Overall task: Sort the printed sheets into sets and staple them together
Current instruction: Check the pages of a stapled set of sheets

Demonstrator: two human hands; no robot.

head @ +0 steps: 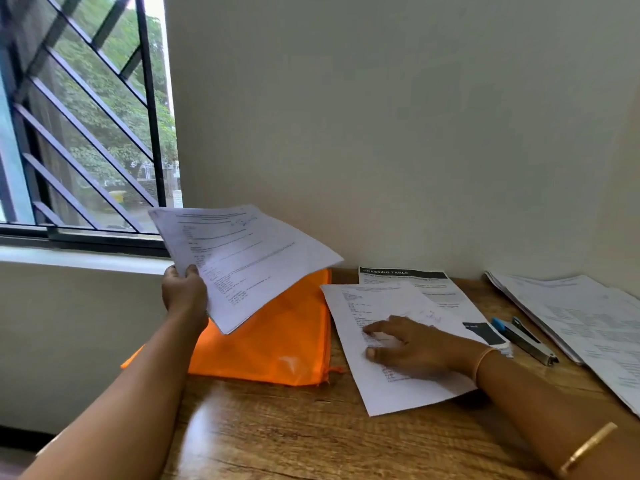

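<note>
Right forearm (540, 403): nearest the lens, lying over the wooden counter (311, 427) from the lower right, with a gold bangle (588, 448) on it and a thin band (483, 362) at the wrist
Right hand (412, 344): palm down, fingers straight and spread, pressing on a loose sheet (398, 393)
Left hand (185, 292): raised beyond the counter's left edge, thumb and fingers clamped on the lower edge of a sheaf of printed sheets (249, 261); well apart from the right hand
Sheaf of printed sheets: in the air, tilted, print toward the camera, above the orange bag (277, 344)
Loose sheet: flat on the counter, skewed, just beside the orange bag
Orange bag: lying flat, its left corner past the counter's edge
Leaflet (426, 282): headed "DRESSING TABLE", against the wall (381, 116), partly under the loose sheet
Stapler (523, 337): blue and metal, lying between the leaflet and the stack
Stack (581, 313): printed sheets fanned at the counter's right end
Window (79, 116): barred, at the left, trees outside
</note>
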